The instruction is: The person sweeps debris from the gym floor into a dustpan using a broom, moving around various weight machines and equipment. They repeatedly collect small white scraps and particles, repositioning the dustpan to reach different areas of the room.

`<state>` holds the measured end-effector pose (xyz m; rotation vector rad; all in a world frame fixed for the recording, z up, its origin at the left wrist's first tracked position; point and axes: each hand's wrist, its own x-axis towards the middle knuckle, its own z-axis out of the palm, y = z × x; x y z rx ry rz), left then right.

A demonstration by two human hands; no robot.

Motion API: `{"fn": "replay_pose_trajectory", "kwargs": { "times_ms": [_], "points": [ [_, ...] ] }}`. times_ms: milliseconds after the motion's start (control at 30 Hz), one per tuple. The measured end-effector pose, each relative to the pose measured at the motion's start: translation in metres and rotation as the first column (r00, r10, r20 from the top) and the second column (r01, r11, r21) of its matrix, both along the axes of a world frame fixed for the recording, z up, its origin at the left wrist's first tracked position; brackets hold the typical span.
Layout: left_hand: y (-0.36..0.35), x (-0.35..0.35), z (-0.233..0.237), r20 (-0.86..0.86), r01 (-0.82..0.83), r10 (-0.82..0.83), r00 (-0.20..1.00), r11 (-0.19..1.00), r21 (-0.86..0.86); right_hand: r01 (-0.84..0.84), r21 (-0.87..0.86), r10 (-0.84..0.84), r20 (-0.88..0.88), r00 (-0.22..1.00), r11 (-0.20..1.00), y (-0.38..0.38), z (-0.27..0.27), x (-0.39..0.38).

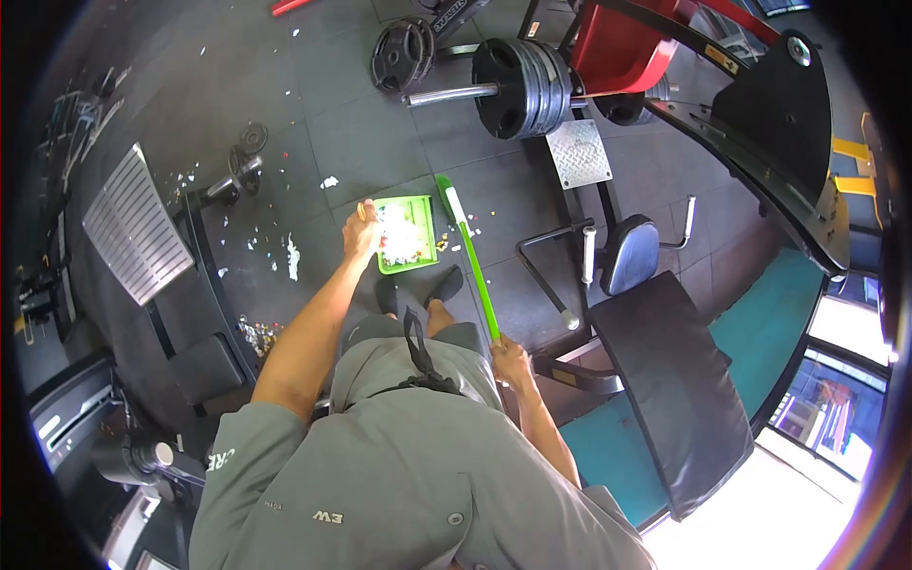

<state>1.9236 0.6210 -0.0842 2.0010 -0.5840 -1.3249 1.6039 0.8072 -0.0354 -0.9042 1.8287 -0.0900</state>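
Note:
At the left side of a green dustpan, my left hand is closed on its edge. White and coloured scraps lie heaped in the pan, partly washed out by glare. My right hand is wrapped around the lower end of a long green handle. That handle belongs to a broom, whose green and white head rests on the floor just right of the pan. A few small bits lie between pan and broom.
More paper scraps are scattered on the dark tiled floor to the left. A loaded weight machine stands ahead right, with a padded seat and black bench nearer. Another machine's footplate is at left.

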Motion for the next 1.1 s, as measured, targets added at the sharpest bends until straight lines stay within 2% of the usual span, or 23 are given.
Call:
{"fn": "replay_pose_trajectory", "kwargs": {
  "times_ms": [67, 100, 233, 367, 533, 567, 667, 700, 800, 933, 967, 1100],
  "points": [
    [0.001, -0.001, 0.008, -0.022, -0.025, 0.025, 0.999, 1.0, -0.001, -0.081, -0.067, 0.078, -0.05, 0.996, 0.994, 0.003, 0.005, -0.014],
    [0.001, 0.001, 0.008, 0.02, 0.022, -0.021, 1.0, 1.0, -0.008, -0.099, -0.083, 0.093, -0.069, 0.993, 0.992, 0.0, 0.008, -0.019],
    [0.005, 0.002, 0.002, 0.003, 0.004, -0.004, 1.0, 0.999, -0.039, -0.147, -0.108, 0.13, -0.151, 0.98, 0.983, -0.023, 0.027, -0.021],
    [0.006, 0.011, 0.0, 0.018, 0.027, -0.027, 0.999, 0.999, -0.021, 0.03, 0.03, -0.031, 0.036, 0.999, 0.999, -0.018, 0.033, -0.011],
    [0.012, 0.017, -0.002, 0.025, 0.02, -0.02, 0.999, 1.0, 0.0, 0.183, 0.08, -0.189, 0.075, 0.979, 0.98, 0.016, 0.043, 0.018],
    [0.014, 0.018, -0.001, 0.024, 0.031, -0.031, 0.999, 0.999, -0.029, 0.15, 0.08, -0.151, 0.006, 0.988, 0.985, 0.021, 0.045, 0.026],
    [0.017, 0.017, 0.0, 0.033, 0.069, -0.066, 0.997, 0.993, -0.094, 0.142, -0.012, -0.142, 0.029, 0.99, 0.99, 0.064, -0.026, 0.021],
    [0.017, 0.016, -0.002, 0.046, 0.074, -0.07, 0.997, 0.992, -0.103, 0.064, -0.065, -0.067, -0.046, 0.997, 0.996, 0.065, -0.021, 0.031],
    [0.017, 0.021, -0.006, 0.056, 0.072, -0.067, 0.996, 0.992, -0.106, 0.23, 0.137, -0.25, 0.148, 0.957, 0.963, 0.07, -0.018, 0.035],
    [0.015, 0.02, 0.006, 0.063, 0.082, -0.079, 0.995, 0.996, -0.046, 0.312, 0.229, -0.367, 0.263, 0.892, 0.922, 0.081, 0.007, 0.03],
    [0.015, 0.021, 0.007, 0.063, 0.087, -0.084, 0.994, 0.995, -0.047, 0.339, 0.215, -0.385, 0.231, 0.893, 0.916, 0.082, 0.013, 0.03],
    [0.017, 0.019, 0.006, 0.07, 0.092, -0.087, 0.994, 0.993, -0.072, 0.239, 0.13, -0.252, 0.1, 0.962, 0.962, 0.081, 0.028, 0.022]
  ]
}}
